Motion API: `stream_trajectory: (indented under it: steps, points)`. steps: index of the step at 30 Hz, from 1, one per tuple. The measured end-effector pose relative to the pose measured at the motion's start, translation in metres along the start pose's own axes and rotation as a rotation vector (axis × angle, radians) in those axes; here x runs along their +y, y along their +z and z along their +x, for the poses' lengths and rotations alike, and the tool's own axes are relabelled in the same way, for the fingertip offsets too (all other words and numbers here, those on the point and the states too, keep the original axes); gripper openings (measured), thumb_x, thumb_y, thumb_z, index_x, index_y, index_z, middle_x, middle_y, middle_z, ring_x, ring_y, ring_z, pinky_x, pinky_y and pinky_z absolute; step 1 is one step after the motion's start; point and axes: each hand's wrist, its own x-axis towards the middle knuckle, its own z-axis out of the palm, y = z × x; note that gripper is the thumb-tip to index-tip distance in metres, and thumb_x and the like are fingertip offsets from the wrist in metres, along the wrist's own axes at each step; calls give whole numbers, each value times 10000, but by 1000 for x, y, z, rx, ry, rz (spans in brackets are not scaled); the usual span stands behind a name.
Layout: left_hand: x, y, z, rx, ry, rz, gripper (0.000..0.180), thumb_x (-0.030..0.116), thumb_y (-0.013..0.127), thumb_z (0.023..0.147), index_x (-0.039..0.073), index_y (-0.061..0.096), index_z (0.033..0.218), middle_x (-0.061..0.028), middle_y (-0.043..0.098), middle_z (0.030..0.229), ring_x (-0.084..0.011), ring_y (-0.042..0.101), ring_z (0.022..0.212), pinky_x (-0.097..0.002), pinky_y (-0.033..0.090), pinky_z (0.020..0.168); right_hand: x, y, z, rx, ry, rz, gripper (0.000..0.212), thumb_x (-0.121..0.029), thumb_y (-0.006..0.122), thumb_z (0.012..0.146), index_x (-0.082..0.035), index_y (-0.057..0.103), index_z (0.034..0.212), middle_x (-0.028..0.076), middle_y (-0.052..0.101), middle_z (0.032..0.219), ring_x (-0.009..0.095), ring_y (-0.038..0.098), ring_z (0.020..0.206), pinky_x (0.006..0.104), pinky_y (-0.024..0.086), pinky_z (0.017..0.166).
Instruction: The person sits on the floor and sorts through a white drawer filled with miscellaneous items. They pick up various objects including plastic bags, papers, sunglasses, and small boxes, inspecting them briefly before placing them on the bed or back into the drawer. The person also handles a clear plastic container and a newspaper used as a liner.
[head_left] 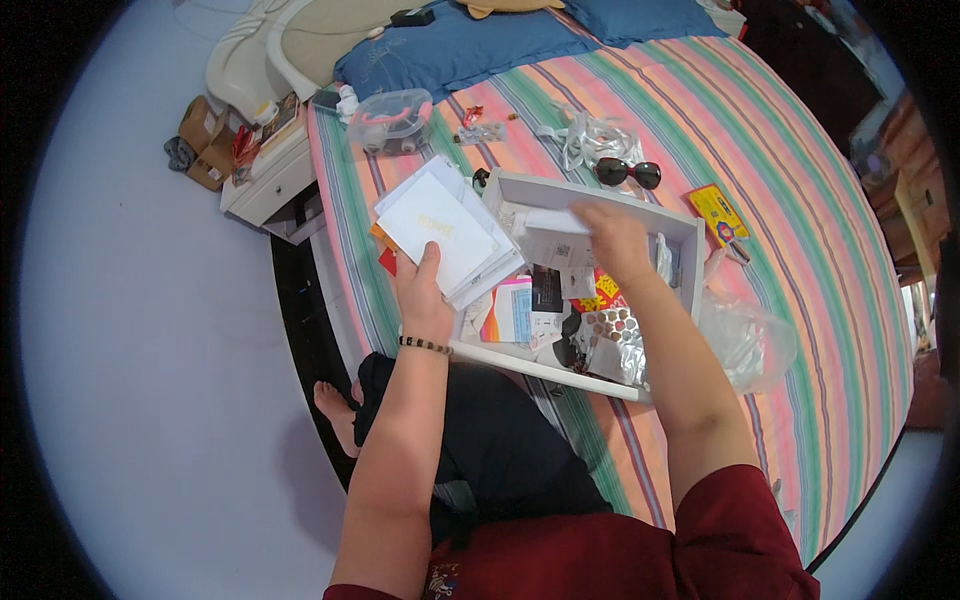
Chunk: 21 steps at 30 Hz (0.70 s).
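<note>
My left hand (pixel 424 290) grips a stack of white cards or thin booklets (pixel 440 222) at its lower edge, fanned a little and held beside the drawer. Over the white drawer (pixel 690 250), my right hand (pixel 615 240) is slightly blurred, its fingers closed at the edge of a white leaflet (pixel 556 240). Inside the drawer lie a black card (pixel 546 288), a pink-and-blue printed sheet (pixel 512 312), a red-and-yellow packet (pixel 604 292) and a sheet of round brown pieces (pixel 612 325). My right forearm hides part of the drawer's right side.
The drawer rests on a striped bedspread (pixel 800 200). Around it are sunglasses (pixel 628 173), a clear plastic box (pixel 390 120), silvery straps (pixel 590 140), a yellow box (pixel 716 212) and a clear plastic bag (pixel 745 345). A white nightstand (pixel 275 190) stands left of the bed.
</note>
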Motion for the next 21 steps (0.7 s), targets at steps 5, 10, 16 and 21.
stream_trajectory:
  steps: [5, 10, 16, 21]
  points:
    - [-3, -8, 3, -13, -36, -3, 395, 46, 408, 931, 21, 320, 1315, -124, 444, 1272, -250, 472, 1145, -393, 419, 947, 17, 16, -17, -272, 235, -60, 238, -111, 547, 785, -83, 611, 1013, 163, 642, 867, 328, 620, 785, 418, 490, 670]
    - [-5, -13, 7, -41, -46, -32, 404, 53, 409, 931, 23, 319, 1324, -124, 441, 1280, -249, 472, 1147, -399, 412, 954, 12, 4, -5, -299, 815, 451, 297, -203, 621, 815, -15, 598, 1045, 163, 650, 802, 244, 632, 667, 358, 487, 611]
    - [1, -5, 1, 3, -135, -117, 405, 77, 437, 924, 39, 348, 1318, -102, 462, 1273, -243, 476, 1149, -402, 408, 958, 6, 6, 2, -157, 1063, 1013, 382, -159, 685, 789, 59, 562, 1078, 134, 643, 875, 198, 624, 691, 335, 501, 583]
    - [-1, -13, 5, -8, -158, -149, 396, 98, 440, 927, 52, 359, 1312, -99, 469, 1270, -248, 478, 1150, -409, 408, 960, 1, 5, 5, -175, 1099, 1087, 407, -173, 708, 772, 66, 563, 1067, 143, 639, 883, 204, 621, 695, 347, 501, 566]
